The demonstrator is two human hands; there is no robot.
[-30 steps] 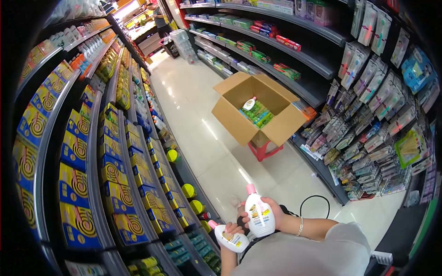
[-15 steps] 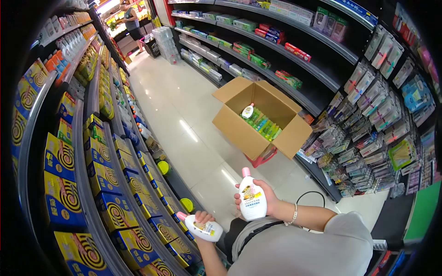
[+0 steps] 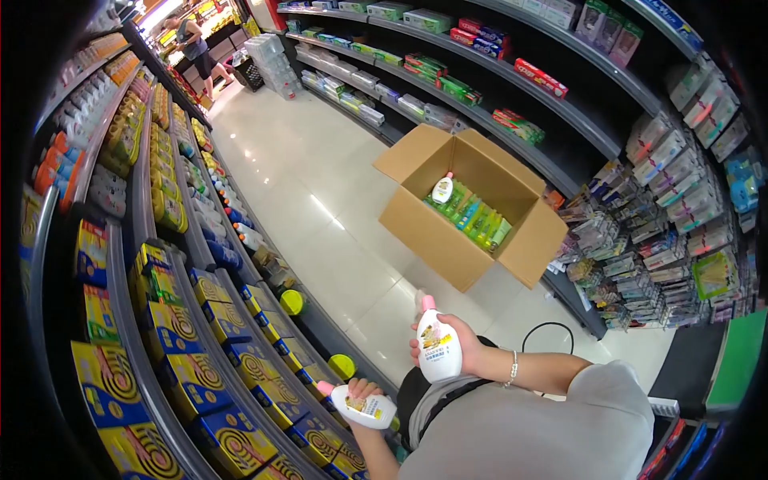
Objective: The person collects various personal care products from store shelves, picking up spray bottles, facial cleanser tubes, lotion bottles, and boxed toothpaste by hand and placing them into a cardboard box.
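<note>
Held bottles (image 3: 439,350) now farther apart

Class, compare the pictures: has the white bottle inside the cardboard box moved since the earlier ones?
No; the white bottle still rests in the same corner of the cardboard box.
</note>
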